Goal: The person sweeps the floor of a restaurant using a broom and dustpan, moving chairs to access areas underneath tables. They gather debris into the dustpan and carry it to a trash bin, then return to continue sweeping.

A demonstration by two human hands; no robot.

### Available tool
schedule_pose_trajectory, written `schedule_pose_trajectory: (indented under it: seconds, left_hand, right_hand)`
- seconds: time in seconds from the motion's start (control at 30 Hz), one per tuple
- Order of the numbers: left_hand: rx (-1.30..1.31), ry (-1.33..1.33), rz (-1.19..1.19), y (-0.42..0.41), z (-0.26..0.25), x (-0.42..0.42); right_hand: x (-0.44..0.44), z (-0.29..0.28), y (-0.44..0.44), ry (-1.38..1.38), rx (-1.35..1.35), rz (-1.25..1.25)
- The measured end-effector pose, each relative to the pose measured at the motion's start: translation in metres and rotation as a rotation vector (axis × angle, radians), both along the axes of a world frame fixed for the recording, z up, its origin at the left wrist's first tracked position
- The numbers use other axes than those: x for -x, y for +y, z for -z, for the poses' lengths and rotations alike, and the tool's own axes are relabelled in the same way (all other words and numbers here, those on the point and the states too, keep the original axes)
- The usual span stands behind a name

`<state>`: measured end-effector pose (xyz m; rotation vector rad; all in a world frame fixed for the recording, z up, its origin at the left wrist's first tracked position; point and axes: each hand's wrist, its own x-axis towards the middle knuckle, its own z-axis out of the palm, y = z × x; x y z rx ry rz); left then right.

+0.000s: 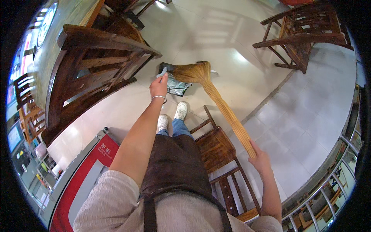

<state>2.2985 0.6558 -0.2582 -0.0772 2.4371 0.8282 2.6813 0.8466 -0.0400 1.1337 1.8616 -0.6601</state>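
Note:
My right hand (260, 159) is closed around the lower end of the long handle of a straw broom (226, 111). The broom slants up and to the left, and its bristle head lies over a dark dustpan (165, 67). Crumpled clear plastic (176, 84) sits at the dustpan, below the bristles. My left hand (159, 86), with a silver bracelet at the wrist, has its fingers pinched at the left edge of the plastic, on a pale bit of it. How the dustpan's handle runs is hidden.
A dark wooden chair (95, 63) stands at the left, another (301, 40) at the upper right. A third chair (217, 149) is close by my right side. A red and grey cabinet (84, 179) is at the lower left. A metal railing (327, 200) curves along the lower right.

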Motion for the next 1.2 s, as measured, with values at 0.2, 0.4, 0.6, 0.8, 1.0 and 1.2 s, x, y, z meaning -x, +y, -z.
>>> schedule_pose_trajectory:
  seconds: [0.2,0.4,0.6,0.8,1.0,1.2]
  left_hand:
    - [-0.005,-0.008,0.136,-0.01,-0.009,-0.005]
    - [-0.142,-0.115,0.454,-0.022,-0.009,0.005]
    - [-0.091,-0.148,0.857,0.011,-0.02,0.019]
    - [-0.027,-0.051,1.035,0.031,-0.005,0.029]
    - [0.026,-0.035,1.002,0.031,-0.016,0.031]
    - [-0.032,0.038,1.024,0.029,0.003,0.03]
  right_hand:
    - [-0.083,-0.059,-0.032,0.104,-0.091,0.349]
    - [-0.108,-0.038,-0.057,0.34,0.054,0.993]
    - [-0.018,0.058,-0.063,0.496,0.188,1.721]
    - [0.083,0.101,-0.174,0.4,0.485,1.771]
    - [0.13,0.062,-0.241,0.277,0.915,1.787]
    - [0.137,0.036,-0.226,0.179,0.907,1.602]
